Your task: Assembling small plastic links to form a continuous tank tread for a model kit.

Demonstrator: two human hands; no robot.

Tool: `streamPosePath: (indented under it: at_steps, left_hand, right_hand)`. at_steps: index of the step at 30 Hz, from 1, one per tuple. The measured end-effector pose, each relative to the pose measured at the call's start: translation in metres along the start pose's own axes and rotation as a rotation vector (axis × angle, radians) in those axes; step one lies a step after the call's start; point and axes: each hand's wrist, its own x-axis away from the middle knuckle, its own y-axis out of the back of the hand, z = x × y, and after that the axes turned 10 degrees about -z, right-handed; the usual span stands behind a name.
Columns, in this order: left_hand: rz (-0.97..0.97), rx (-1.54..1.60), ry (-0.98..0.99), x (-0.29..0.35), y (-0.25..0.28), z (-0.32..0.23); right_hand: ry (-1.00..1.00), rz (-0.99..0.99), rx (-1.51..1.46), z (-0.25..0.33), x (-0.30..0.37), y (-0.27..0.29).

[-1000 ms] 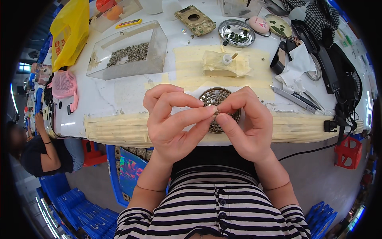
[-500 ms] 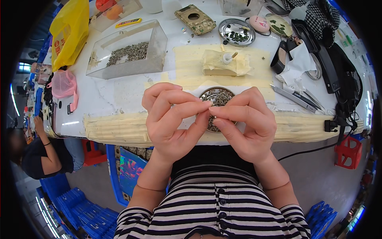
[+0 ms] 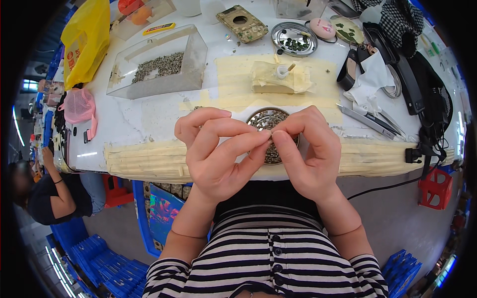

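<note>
My left hand and my right hand meet at their fingertips over a round metal dish. Thumb and index finger of the left are pinched together around something too small to make out. The right thumb and index finger press in at the same spot, and what they grip is hidden between the tips. Many small greyish-brown pieces lie in the dish, partly covered by my fingers. Just beyond the dish stands a tape-wrapped block with a small white cup and a thin stick on it.
A clear box of similar small pieces stands to the left. Farther off are a camouflage-patterned model part and a metal dish of dark green pieces. Tweezers lie at the right. Another person sits at the far left.
My pinched fingertips have shifted slightly right. The right thumb has risen toward the index fingertip, and the right fingers have changed their bend. The dish stays in place.
</note>
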Motion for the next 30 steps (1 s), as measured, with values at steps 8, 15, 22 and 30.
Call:
streamPosePath:
  at_steps: [8, 15, 22, 30]
  left_hand:
    - [0.004, 0.142, 0.046, -0.0017, 0.0010, 0.0065]
    - [-0.036, 0.118, 0.041, -0.0023, -0.0008, 0.0072]
    - [-0.062, 0.112, 0.069, -0.0012, -0.0040, 0.0074]
    - [-0.058, 0.102, 0.070, -0.0004, -0.0047, 0.0090]
  right_hand:
    - [0.006, 0.042, -0.034, -0.0013, -0.0018, -0.0003]
    - [-0.073, 0.070, -0.100, 0.0030, -0.0015, 0.0033]
    - [0.030, 0.041, -0.141, -0.0028, -0.0017, 0.0059]
    - [0.086, 0.012, 0.001, 0.0023, -0.0005, 0.0033]
